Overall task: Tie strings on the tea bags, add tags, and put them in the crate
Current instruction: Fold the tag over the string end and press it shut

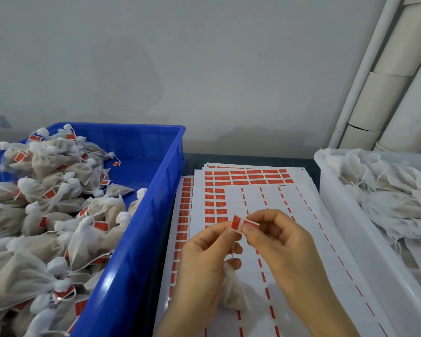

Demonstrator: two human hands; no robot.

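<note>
Midair, tag [241, 223] between left grip [204, 259], right grip [282, 244]

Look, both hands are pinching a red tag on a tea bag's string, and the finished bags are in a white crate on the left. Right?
No. The crate on the left holding the finished bags is blue, not white, as the head view shows. The left hand and right hand pinch a red tag on the string of the tea bag.

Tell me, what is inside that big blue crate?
A heap of tied tea bags with red tags fills most of the blue crate. Its bare bottom shows at the far end. Whatever lies beneath the heap is covered.
</note>
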